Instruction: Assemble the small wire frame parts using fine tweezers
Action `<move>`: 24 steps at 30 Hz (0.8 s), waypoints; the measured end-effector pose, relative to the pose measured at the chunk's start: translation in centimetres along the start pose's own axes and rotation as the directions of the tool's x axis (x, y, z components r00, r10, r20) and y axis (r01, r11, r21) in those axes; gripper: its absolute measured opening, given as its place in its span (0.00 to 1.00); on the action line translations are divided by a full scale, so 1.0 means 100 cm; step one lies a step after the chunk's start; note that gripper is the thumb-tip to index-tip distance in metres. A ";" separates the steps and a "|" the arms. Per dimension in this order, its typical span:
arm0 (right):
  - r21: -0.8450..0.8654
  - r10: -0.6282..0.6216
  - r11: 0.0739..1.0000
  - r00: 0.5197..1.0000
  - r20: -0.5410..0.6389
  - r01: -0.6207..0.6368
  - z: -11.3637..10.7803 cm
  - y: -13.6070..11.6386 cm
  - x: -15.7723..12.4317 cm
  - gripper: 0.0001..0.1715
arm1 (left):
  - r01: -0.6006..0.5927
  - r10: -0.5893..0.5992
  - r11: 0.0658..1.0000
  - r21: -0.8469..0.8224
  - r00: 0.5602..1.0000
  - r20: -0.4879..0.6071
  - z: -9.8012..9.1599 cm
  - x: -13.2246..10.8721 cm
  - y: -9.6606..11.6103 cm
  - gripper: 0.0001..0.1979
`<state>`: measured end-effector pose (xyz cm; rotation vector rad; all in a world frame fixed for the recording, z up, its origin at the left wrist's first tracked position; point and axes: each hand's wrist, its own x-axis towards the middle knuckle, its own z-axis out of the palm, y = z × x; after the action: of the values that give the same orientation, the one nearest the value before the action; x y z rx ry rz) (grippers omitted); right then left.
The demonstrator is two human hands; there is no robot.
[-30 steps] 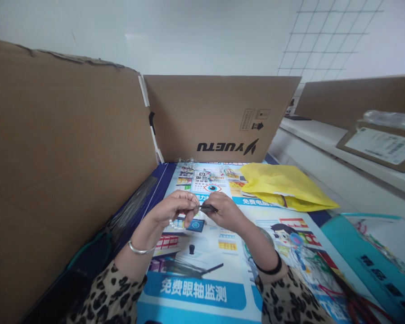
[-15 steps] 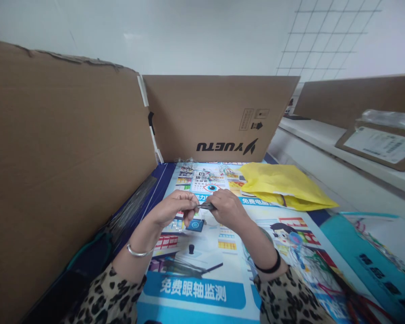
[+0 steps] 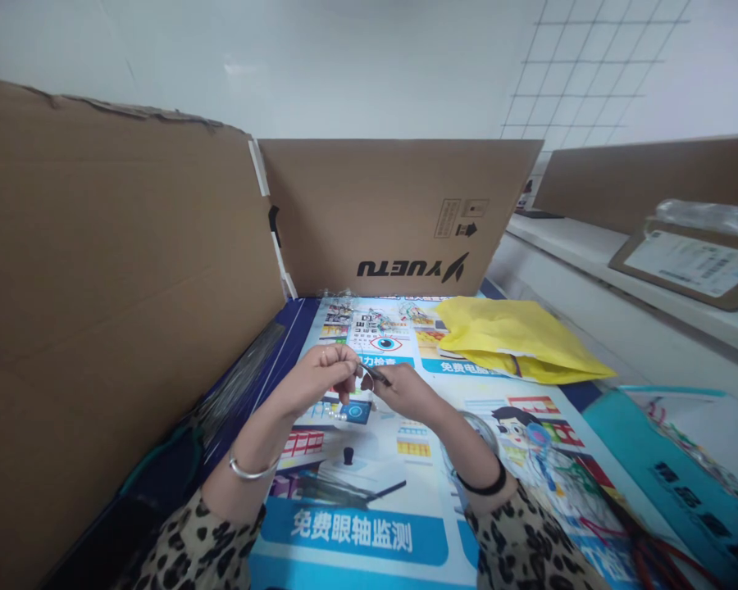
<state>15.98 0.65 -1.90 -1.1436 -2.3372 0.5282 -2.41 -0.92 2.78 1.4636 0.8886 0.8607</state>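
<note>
My left hand [image 3: 327,377] is closed in a pinch above the middle of the table, its fingertips on a thin strand too fine to make out clearly. Small pearl-like beads [image 3: 337,415] hang just below those fingers. Opposite it, my right hand [image 3: 409,392] grips small dark pliers [image 3: 376,374], whose tips point left and reach the left fingertips. The handles are hidden in my palm. A thin loop shows between the two hands, just under the tool.
Cardboard panels [image 3: 399,213] stand at the back and left. A bundle of thin wires [image 3: 237,389] lies left; dark thin pieces [image 3: 338,490] lie in front. To the right are a yellow bag [image 3: 517,336], a teal box [image 3: 670,467], a clear round dish [image 3: 485,428] and a red-handled tool [image 3: 649,545].
My right hand has turned and lowered slightly, so the pliers now slant up toward my left fingertips instead of lying nearly level. A thin loop has come into view between the hands.
</note>
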 end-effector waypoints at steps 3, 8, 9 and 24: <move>0.139 0.012 0.990 0.998 0.056 -0.020 -0.003 -0.004 -0.001 0.14 | -0.014 0.014 1.000 -0.003 1.000 0.002 0.000 0.000 0.001 0.09; 0.301 0.038 0.950 0.989 0.140 -0.079 -0.006 -0.005 -0.003 0.14 | -0.036 0.036 0.999 -0.004 0.999 0.005 0.000 -0.001 0.003 0.09; 0.317 0.037 0.945 0.987 0.155 -0.085 -0.007 -0.005 -0.003 0.14 | -0.042 0.042 0.999 0.002 0.999 0.004 0.000 -0.001 0.003 0.09; -0.219 0.039 0.974 0.992 -0.118 -0.064 -0.013 -0.006 -0.002 0.14 | -0.031 0.049 0.984 0.173 0.993 -0.105 -0.002 0.002 0.001 0.06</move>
<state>16.43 0.32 -0.61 -1.3023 -2.3169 0.2154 -2.44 -0.64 2.86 1.5993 1.0392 0.9197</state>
